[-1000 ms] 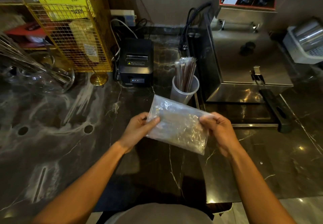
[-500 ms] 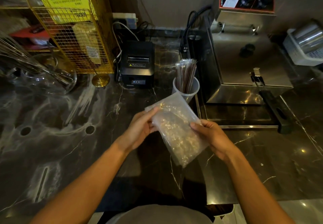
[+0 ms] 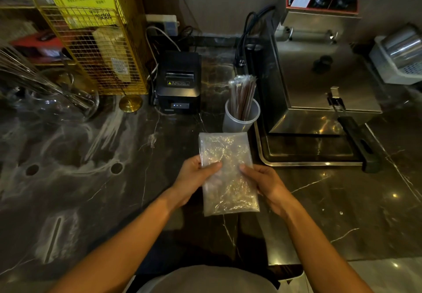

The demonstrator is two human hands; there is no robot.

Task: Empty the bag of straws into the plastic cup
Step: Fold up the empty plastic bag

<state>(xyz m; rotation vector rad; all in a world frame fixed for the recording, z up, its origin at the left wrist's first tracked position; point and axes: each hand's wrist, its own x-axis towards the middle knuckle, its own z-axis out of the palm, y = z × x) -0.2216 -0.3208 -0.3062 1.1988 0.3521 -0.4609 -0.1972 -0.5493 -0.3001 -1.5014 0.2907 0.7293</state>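
Observation:
A clear, crinkled plastic bag (image 3: 228, 171) is held flat above the dark marble counter, its long side pointing away from me. My left hand (image 3: 196, 178) grips its left edge with the thumb on top. My right hand (image 3: 262, 183) holds the right edge. The bag looks flat; I cannot tell if anything is inside. Just beyond it stands a translucent plastic cup (image 3: 239, 121) holding a bundle of wrapped brown straws (image 3: 243, 94) that lean to the right.
A steel fryer (image 3: 319, 87) on a tray with a black handle (image 3: 358, 142) stands right of the cup. A black receipt printer (image 3: 179, 82) sits behind left, beside a yellow wire rack (image 3: 96, 53). A glass jug with whisks (image 3: 52, 101) is at far left.
The bag has been turned from lying crosswise to pointing lengthwise away from me. Both hands shifted along its edges and came lower and closer together.

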